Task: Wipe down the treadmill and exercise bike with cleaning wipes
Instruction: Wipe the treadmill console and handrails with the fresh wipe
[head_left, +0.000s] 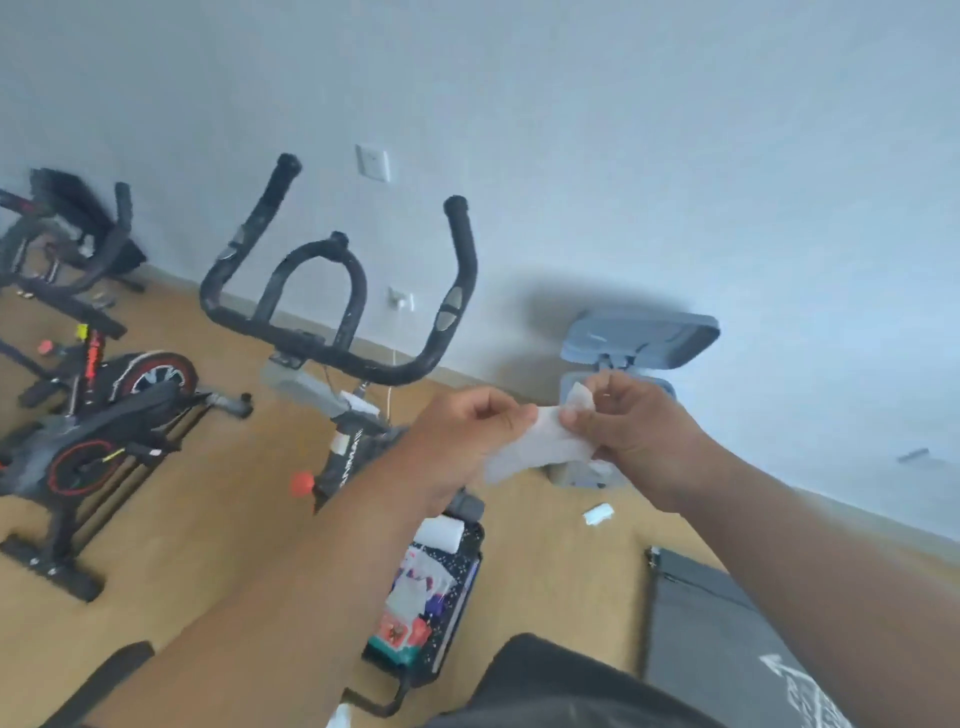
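Both my hands hold a white cleaning wipe (540, 441) in front of me, above the bike. My left hand (467, 431) pinches its left part and my right hand (628, 421) pinches its right part, so the wipe is stretched between them. The exercise bike's black handlebars (332, 312) stand just beyond, to the left of my hands. A pack of wipes (421, 597) with a colourful label lies on the bike's black seat (457, 618) below my left forearm. The dark treadmill deck (727, 639) shows at the lower right.
A second exercise bike (104, 405) with red trim stands at the left, on the wooden floor. A grey pedal bin (623, 364) with its lid raised stands by the wall behind my hands. A small white scrap (597, 514) lies on the floor.
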